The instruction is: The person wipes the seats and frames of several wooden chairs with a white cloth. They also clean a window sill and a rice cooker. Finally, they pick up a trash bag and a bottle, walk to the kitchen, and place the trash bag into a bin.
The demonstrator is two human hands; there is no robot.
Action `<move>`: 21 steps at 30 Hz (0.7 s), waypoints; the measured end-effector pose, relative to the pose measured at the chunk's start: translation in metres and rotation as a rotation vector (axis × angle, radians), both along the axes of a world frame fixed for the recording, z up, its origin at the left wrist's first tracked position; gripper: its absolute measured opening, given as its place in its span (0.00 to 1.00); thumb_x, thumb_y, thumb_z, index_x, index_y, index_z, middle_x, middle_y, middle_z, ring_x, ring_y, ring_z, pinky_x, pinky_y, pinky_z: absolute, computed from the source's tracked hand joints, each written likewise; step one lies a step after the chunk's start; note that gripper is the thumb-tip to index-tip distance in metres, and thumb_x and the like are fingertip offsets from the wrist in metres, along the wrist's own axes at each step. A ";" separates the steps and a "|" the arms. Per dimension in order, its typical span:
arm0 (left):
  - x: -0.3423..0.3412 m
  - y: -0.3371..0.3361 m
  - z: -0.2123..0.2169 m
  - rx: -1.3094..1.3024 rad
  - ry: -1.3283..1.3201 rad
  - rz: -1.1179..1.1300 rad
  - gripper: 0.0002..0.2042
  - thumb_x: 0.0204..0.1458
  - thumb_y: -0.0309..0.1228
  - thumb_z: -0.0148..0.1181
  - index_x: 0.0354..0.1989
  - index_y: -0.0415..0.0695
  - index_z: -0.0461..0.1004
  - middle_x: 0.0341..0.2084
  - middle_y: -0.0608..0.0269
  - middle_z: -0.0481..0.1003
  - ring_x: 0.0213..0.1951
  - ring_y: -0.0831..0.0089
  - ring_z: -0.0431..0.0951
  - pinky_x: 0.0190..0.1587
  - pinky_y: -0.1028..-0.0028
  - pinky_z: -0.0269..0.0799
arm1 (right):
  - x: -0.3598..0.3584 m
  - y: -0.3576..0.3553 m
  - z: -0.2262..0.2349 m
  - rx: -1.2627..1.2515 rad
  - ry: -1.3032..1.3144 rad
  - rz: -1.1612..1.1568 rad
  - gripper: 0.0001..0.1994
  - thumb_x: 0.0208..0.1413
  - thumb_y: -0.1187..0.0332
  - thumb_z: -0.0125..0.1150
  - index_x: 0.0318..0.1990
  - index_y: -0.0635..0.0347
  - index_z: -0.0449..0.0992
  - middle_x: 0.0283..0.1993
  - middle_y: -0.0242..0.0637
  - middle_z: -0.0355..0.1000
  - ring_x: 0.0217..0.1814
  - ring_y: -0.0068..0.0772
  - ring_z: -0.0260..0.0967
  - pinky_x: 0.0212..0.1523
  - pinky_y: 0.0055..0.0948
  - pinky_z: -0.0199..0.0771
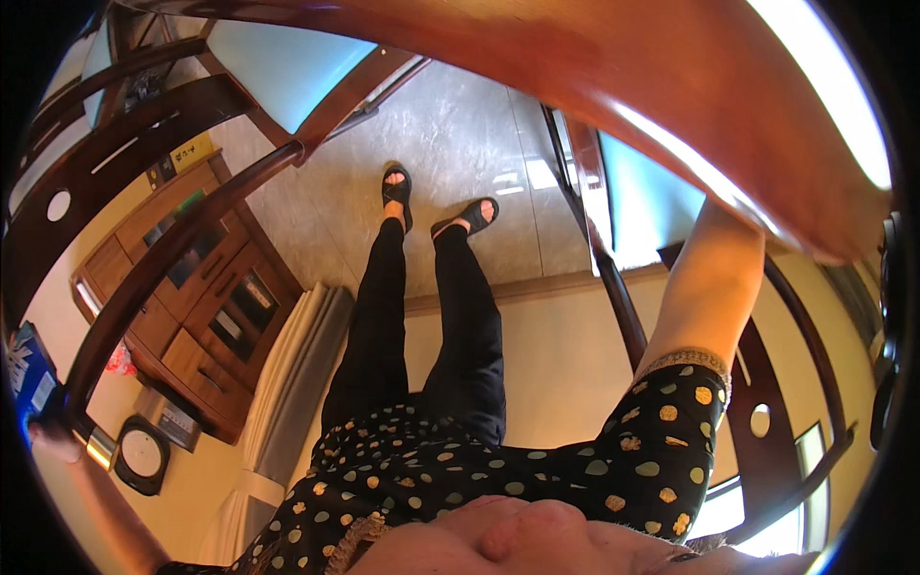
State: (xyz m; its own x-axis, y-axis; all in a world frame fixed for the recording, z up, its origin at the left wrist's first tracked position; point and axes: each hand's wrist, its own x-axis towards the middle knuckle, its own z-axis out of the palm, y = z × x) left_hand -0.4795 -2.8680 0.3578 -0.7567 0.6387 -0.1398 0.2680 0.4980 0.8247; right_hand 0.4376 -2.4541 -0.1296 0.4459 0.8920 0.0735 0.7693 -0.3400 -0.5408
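at the far left rim, my left hand point(57, 443) is appearing just beneath a blue package point(34, 374), near the curved rail of a dark wooden chair point(187, 110); its fingers are merging into the rim, so i cannot tell whether it is gripping. the glossy reddish-brown tabletop point(537, 57) is hiding my right hand, its state likewise undeterminable. black sandals point(476, 217) are standing on grey flooring point(450, 125).

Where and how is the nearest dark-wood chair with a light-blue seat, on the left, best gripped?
Probably around the middle of its long, curved dark-wood rail, coming from the person's own side with the left hand: the rail is slender, exposed there, and runs toward that hand.
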 end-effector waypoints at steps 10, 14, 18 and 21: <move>0.009 -0.023 -0.009 0.029 -0.016 0.056 0.38 0.46 0.57 0.58 0.55 0.35 0.64 0.50 0.54 0.70 0.50 0.60 0.72 0.54 0.63 0.67 | -0.077 -0.015 -0.055 -0.251 -0.470 0.438 0.17 0.50 0.64 0.58 0.46 0.64 0.73 0.51 0.42 0.70 0.55 0.36 0.64 0.57 0.35 0.64; -0.003 -0.003 -0.037 0.081 -0.071 -0.013 0.38 0.46 0.56 0.60 0.54 0.35 0.65 0.49 0.54 0.70 0.49 0.60 0.72 0.53 0.63 0.67 | -0.210 -0.067 -0.045 -0.361 -0.547 0.936 0.18 0.51 0.64 0.58 0.47 0.65 0.72 0.51 0.41 0.70 0.56 0.34 0.64 0.57 0.34 0.63; 0.006 -0.031 -0.037 0.094 -0.068 0.004 0.37 0.45 0.56 0.61 0.54 0.35 0.65 0.49 0.55 0.71 0.49 0.61 0.72 0.53 0.63 0.67 | -0.284 -0.111 0.005 -0.438 0.286 1.012 0.14 0.48 0.65 0.59 0.40 0.64 0.77 0.41 0.39 0.75 0.49 0.31 0.68 0.52 0.33 0.67; -0.007 -0.034 -0.034 0.073 -0.076 0.009 0.37 0.46 0.56 0.60 0.54 0.35 0.65 0.49 0.55 0.70 0.50 0.60 0.71 0.54 0.63 0.66 | -0.217 -0.091 -0.031 -0.317 0.557 0.801 0.12 0.49 0.64 0.60 0.39 0.59 0.78 0.37 0.39 0.76 0.41 0.32 0.72 0.44 0.34 0.71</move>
